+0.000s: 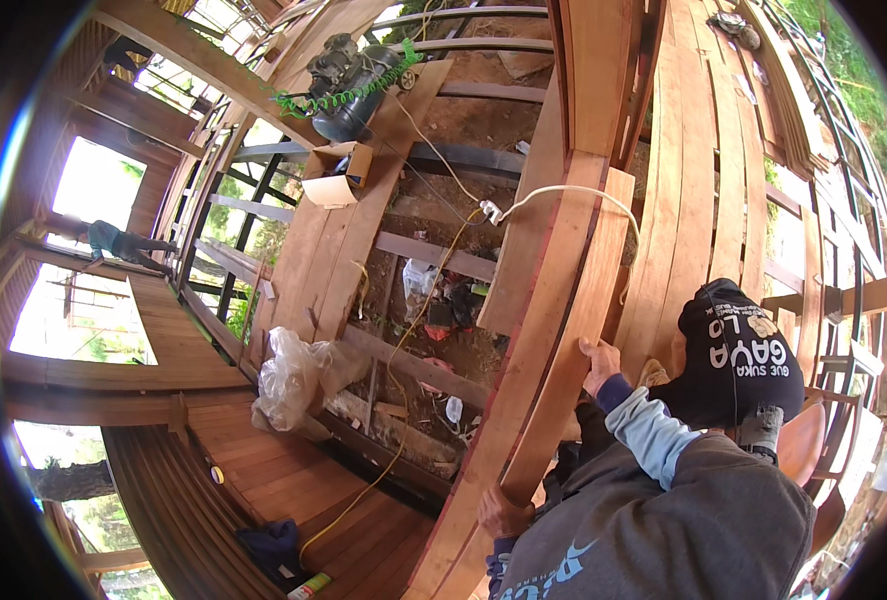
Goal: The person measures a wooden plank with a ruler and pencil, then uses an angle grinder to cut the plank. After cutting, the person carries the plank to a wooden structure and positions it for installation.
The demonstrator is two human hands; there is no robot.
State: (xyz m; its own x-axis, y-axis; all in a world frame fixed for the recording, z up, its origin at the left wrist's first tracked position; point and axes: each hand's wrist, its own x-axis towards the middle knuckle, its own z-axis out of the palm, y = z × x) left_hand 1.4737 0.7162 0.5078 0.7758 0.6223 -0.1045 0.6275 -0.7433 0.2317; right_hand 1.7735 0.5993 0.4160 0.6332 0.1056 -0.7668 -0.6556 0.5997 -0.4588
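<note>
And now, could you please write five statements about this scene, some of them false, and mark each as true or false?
1. The hand with the light blue sleeve touches a narrow board. True.
2. The coiled hose by the compressor is red. False: it is bright green.
3. The cardboard box is open. True.
4. The large plastic bag lies right of the narrow board. False: it lies to the left.
5. A white cable crosses over the narrow board. True.

Left hand (504,512) low, gripping; right hand (600,367) farther out, also gripping, sleeved forearm (651,432) slanting up-left.
</note>
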